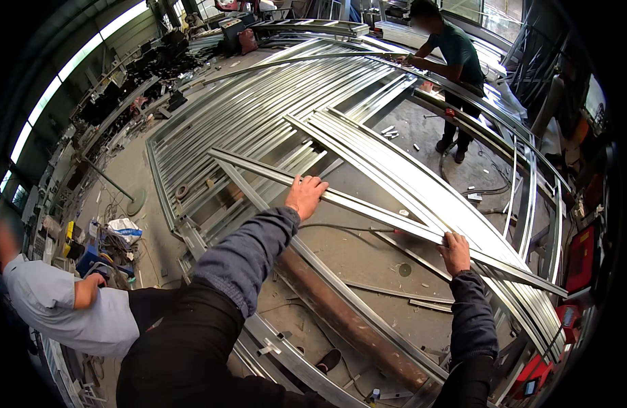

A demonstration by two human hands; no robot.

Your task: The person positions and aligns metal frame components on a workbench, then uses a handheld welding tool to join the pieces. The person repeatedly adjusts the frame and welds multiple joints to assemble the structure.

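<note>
A long silvery metal channel lies slantwise in front of me, from the middle left to the far right. My left hand is closed over its upper edge, fingers wrapped around the metal. Further along to the right, my right hand grips the same channel, with the thumb on the near side. Just beyond it, a bundle of bright metal channels crosses the frame, and the held piece overlaps it near the right end. Many parallel channels fill the metal frame at the back left.
A rusty brown beam runs below the held channel. At the far right a person bends over the frame; another in a light shirt is at my left. Red machines stand at the right edge. Cables and metal offcuts lie on the floor.
</note>
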